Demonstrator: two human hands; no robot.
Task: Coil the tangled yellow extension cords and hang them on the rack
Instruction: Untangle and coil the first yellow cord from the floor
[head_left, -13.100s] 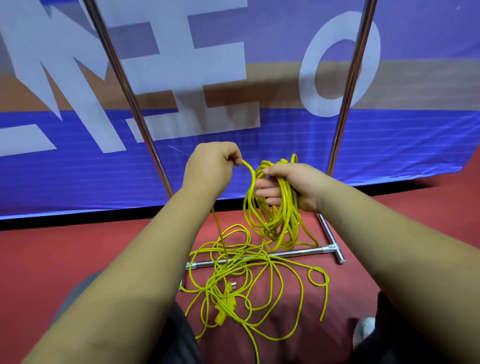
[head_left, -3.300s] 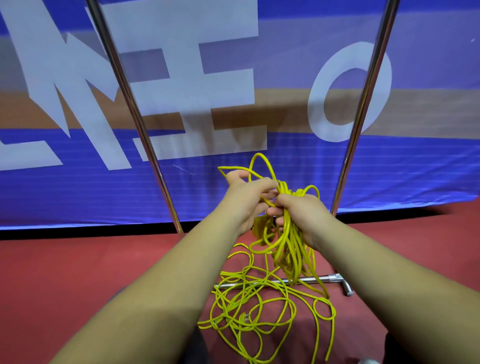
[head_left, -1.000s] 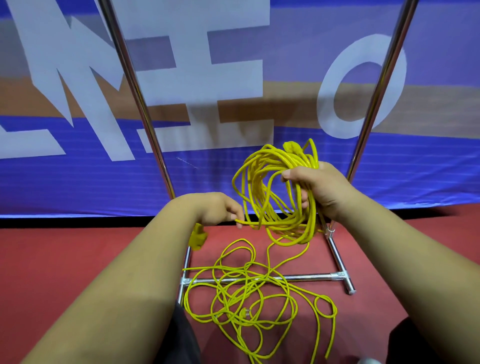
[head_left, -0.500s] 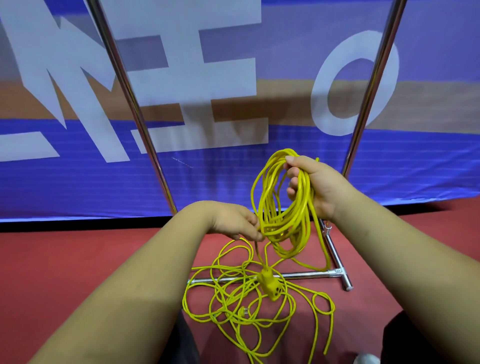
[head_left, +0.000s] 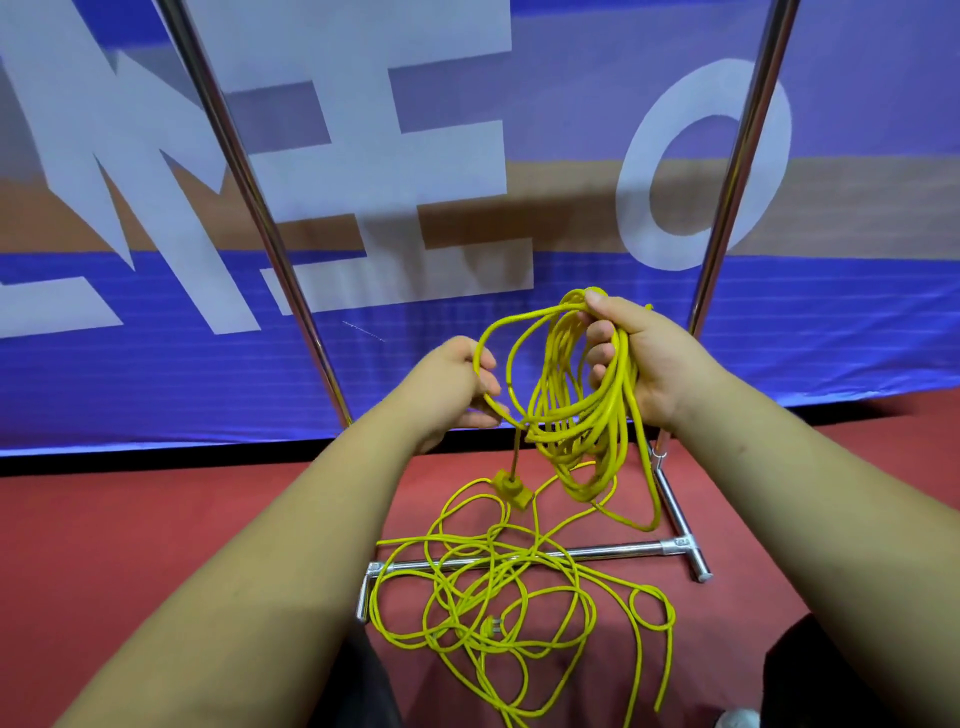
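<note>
Head view: the step in hand is coiling, and nothing hangs on the rack (head_left: 737, 171) yet. The right hand (head_left: 644, 358) is closed round the top of a gathered coil (head_left: 576, 415) of yellow cord, fingers curled through the loops, and holds it up between the rack's two uprights. The left hand (head_left: 452, 384), just beside the coil, pinches a single strand that arcs up to the right hand. Below the left hand a short run of cord drops to a yellow socket block (head_left: 511, 488), which hangs near the floor (head_left: 156, 545); whether it touches cannot be told.

A loose tangle (head_left: 519, 587) of yellow cord lies on the floor across the rack's base bar (head_left: 613, 550), with a plug (head_left: 492, 627) among its loops. Whether the tangle and the coil are one cord cannot be told.

Next move, as judged: lay the pinched loop into the right hand's grip and secure the socket end against the coil. The tangle is uncoiled; because it crosses the base bar, draw it up slowly to avoid snagging.

The floor is smooth and red. Behind the rack stands a blue and purple banner (head_left: 831, 338) with large white letters. The chrome uprights rise out of frame, and no hanging rail is in view.
</note>
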